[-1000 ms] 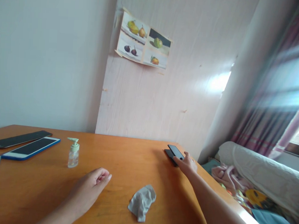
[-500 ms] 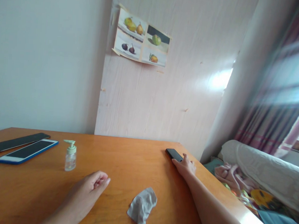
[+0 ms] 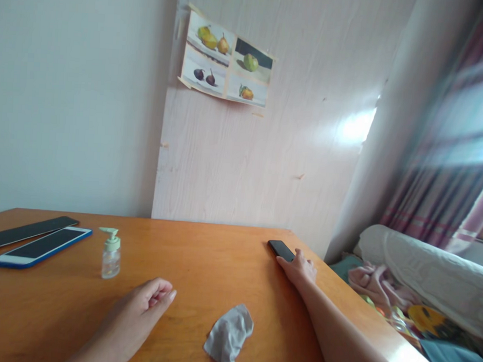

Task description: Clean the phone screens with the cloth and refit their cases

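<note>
Head view shows my right hand (image 3: 301,269) at the near end of the phone (image 3: 281,249), far right on the table (image 3: 197,254), its hold indeterminable, my left hand (image 3: 146,300) curled narrow; phone handling appears underway, any shift requiring steady edge contact.

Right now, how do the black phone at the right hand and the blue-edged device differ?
The right hand touches the black phone; no hand touches the blue-edged device. The blue-edged device has white ends; the black phone's visible part is dark. Both lie on the table.
</note>
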A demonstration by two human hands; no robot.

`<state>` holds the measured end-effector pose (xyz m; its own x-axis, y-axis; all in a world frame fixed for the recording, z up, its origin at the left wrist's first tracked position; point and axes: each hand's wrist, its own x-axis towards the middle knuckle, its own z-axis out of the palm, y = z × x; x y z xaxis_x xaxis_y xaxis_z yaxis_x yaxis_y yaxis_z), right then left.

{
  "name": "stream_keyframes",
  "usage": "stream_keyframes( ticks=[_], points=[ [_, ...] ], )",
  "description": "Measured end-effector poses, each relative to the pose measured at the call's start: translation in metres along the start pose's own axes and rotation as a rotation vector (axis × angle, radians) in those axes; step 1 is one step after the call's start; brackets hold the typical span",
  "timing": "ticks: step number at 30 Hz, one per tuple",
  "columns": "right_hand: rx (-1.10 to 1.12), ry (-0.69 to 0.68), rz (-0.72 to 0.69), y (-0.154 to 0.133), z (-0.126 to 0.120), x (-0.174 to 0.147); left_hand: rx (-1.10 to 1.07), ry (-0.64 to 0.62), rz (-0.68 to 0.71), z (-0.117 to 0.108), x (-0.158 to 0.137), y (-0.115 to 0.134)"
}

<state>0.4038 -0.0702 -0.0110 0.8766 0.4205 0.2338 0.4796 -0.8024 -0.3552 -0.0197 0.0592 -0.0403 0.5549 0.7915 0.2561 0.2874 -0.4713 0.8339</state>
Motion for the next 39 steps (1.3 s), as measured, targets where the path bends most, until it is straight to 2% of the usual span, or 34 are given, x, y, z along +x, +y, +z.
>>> stream_keyframes(
  ticks=[7, 17, 25, 28, 31, 34, 39],
  points=[
    [-0.031, -0.014, -0.010, 0.000, 0.002, 0.001, 0.004, -0.007, -0.016, -0.001, -0.001, 0.006],
    [-0.041, -0.012, -0.023, 0.004, 0.007, 0.003, -0.002, 0.000, -0.016, -0.001, -0.001, 0.001],
    [-0.024, 0.082, -0.075, -0.001, 0.002, -0.004, 0.022, -0.014, 0.008, -0.001, -0.004, 0.006],
    [0.039, 0.227, -0.205, -0.003, -0.003, -0.009, 0.057, 0.036, 0.010, 0.002, -0.006, 0.011],
    [0.151, 0.274, -0.423, -0.008, -0.008, -0.013, 0.073, 0.060, -0.008, 0.003, -0.007, 0.013],
    [0.234, 0.212, -0.578, -0.019, -0.014, -0.019, 0.117, 0.067, -0.030, 0.004, -0.008, 0.013],
    [0.387, 0.006, -0.636, -0.043, -0.021, -0.041, 0.117, 0.077, -0.055, 0.005, -0.009, 0.012]
  ],
)
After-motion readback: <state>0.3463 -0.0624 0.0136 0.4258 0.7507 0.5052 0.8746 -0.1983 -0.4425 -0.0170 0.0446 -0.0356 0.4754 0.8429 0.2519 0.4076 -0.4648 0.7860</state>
